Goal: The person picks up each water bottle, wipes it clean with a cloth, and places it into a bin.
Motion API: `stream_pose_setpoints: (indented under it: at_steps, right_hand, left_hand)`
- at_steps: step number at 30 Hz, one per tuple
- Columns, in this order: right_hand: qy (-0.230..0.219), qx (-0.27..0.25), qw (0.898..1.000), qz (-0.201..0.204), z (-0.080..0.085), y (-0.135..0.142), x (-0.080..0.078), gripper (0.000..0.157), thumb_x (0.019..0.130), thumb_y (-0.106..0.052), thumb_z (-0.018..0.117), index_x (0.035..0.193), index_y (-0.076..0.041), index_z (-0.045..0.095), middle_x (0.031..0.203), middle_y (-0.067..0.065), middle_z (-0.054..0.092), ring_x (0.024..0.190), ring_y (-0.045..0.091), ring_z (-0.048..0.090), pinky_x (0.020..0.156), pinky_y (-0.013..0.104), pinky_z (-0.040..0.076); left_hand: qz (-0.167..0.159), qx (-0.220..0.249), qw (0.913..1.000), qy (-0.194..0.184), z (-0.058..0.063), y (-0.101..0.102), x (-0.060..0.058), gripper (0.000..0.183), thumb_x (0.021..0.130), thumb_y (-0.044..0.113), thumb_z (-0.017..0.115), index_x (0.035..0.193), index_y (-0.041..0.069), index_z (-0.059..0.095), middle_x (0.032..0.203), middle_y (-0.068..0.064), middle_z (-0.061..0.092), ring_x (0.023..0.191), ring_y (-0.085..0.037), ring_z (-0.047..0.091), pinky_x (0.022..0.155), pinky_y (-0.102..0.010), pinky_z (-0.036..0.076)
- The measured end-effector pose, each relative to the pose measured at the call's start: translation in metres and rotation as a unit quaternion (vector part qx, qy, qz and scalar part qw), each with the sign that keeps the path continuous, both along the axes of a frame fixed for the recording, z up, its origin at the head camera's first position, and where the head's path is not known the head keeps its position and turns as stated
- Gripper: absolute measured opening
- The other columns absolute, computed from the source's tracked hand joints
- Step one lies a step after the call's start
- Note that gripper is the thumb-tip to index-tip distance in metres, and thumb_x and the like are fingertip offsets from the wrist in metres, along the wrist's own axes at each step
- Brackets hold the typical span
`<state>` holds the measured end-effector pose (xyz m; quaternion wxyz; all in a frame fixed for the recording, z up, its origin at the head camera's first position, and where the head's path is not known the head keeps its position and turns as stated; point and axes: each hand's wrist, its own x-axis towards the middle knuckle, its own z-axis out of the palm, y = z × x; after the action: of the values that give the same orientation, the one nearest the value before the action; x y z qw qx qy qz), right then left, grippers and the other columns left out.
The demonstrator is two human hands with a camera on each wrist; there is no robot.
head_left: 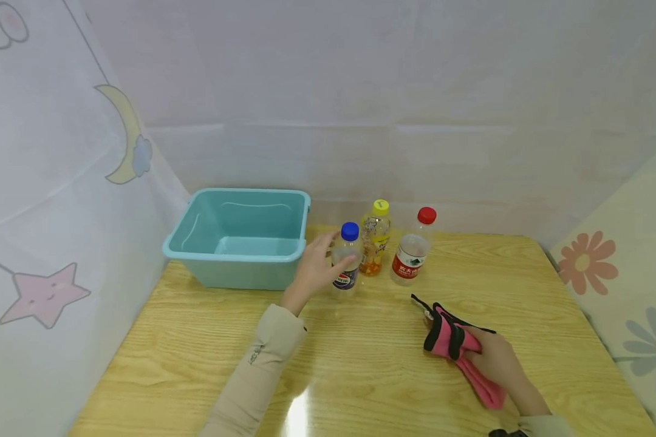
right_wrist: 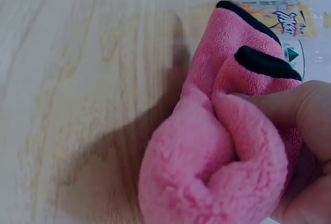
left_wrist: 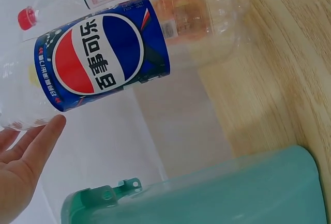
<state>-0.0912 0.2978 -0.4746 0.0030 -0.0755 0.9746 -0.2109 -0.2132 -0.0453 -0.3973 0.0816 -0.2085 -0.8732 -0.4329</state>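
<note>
My left hand [head_left: 316,264] is at a clear plastic Pepsi bottle [head_left: 345,276] with a blue cap. The thumb reaches across its front and the other fingers are spread on the far side. In the left wrist view, straight fingertips [left_wrist: 49,131] lie at the edge of the upright bottle, below its blue label [left_wrist: 103,53]; firm contact cannot be made out. At the right, my right hand [head_left: 494,358] grips a pink cloth [head_left: 449,334] with black edging. Seen from the right wrist, the cloth [right_wrist: 207,146] is folded and bunched, pinched between thumb and fingers just over the table.
A light blue plastic basin [head_left: 240,258] stands left of the Pepsi bottle. Just behind that bottle is a yellow-capped bottle [head_left: 375,237] with orange print. A red-capped water bottle [head_left: 412,255] stands to the right. White printed curtains [head_left: 361,73] enclose the wooden table [head_left: 350,376].
</note>
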Motion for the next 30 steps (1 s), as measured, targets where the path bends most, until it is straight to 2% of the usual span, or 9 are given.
stream_pose_setpoints:
  at_steps: [5, 10, 14, 19, 24, 30]
  right_hand:
    - [-0.001, -0.045, 0.999, -0.011, 0.002, 0.002, 0.001, 0.042, 0.070, -0.003, 0.073, 0.109, 0.005, 0.061, 0.091, 0.019, 0.065, 0.080, 0.033, 0.061, 0.066, 0.046, 0.049]
    - [0.018, -0.082, 0.996, -0.019, 0.006, -0.002, 0.000, 0.040, 0.071, -0.004, 0.074, 0.109, 0.003, 0.062, 0.091, 0.018, 0.066, 0.080, 0.030, 0.062, 0.065, 0.040, 0.050]
    - [0.014, -0.112, 0.993, -0.032, 0.013, -0.007, 0.001, 0.040, 0.072, -0.009, 0.076, 0.109, 0.001, 0.063, 0.093, 0.016, 0.066, 0.080, 0.027, 0.062, 0.065, 0.034, 0.049]
    - [-0.001, -0.161, 0.986, -0.048, 0.018, -0.015, 0.002, 0.040, 0.074, -0.010, 0.074, 0.111, 0.000, 0.062, 0.095, 0.016, 0.065, 0.077, 0.016, 0.059, 0.061, 0.026, 0.048]
    - [0.028, -0.199, 0.979, -0.040, 0.021, -0.021, 0.001, 0.030, 0.075, -0.005, 0.073, 0.104, -0.003, 0.063, 0.086, 0.009, 0.063, 0.067, 0.006, 0.053, 0.054, 0.024, 0.046]
    - [0.048, -0.251, 0.966, -0.036, 0.031, -0.031, 0.002, 0.026, 0.074, -0.001, 0.073, 0.097, -0.001, 0.062, 0.077, 0.002, 0.061, 0.063, 0.005, 0.052, 0.051, 0.024, 0.046]
  left_hand:
    - [-0.007, -0.012, 0.9999, 0.006, 0.003, -0.001, 0.009, 0.061, 0.085, 0.034, 0.064, 0.132, 0.002, 0.042, 0.125, -0.015, 0.050, 0.111, -0.028, 0.050, 0.083, -0.035, 0.051]
    - [-0.023, -0.005, 0.9994, 0.024, 0.002, 0.000, 0.018, 0.059, 0.085, 0.032, 0.065, 0.131, 0.002, 0.043, 0.125, -0.014, 0.050, 0.111, -0.028, 0.050, 0.083, -0.034, 0.051]
    - [-0.044, 0.006, 0.9982, 0.040, 0.001, 0.000, 0.028, 0.058, 0.084, 0.029, 0.066, 0.130, 0.001, 0.044, 0.125, -0.014, 0.050, 0.111, -0.029, 0.051, 0.082, -0.034, 0.051]
    - [-0.064, 0.010, 0.9972, 0.039, 0.000, 0.001, 0.039, 0.058, 0.084, 0.029, 0.067, 0.130, 0.002, 0.044, 0.124, -0.012, 0.051, 0.108, -0.026, 0.053, 0.082, -0.030, 0.051]
    - [-0.070, 0.024, 0.9964, 0.042, 0.001, 0.002, 0.048, 0.058, 0.083, 0.028, 0.067, 0.130, 0.003, 0.045, 0.124, -0.011, 0.051, 0.107, -0.025, 0.053, 0.082, -0.031, 0.051]
    - [-0.083, 0.039, 0.9940, 0.059, 0.000, 0.003, 0.056, 0.056, 0.082, 0.025, 0.069, 0.128, 0.003, 0.046, 0.121, -0.010, 0.053, 0.104, -0.023, 0.054, 0.081, -0.029, 0.052]
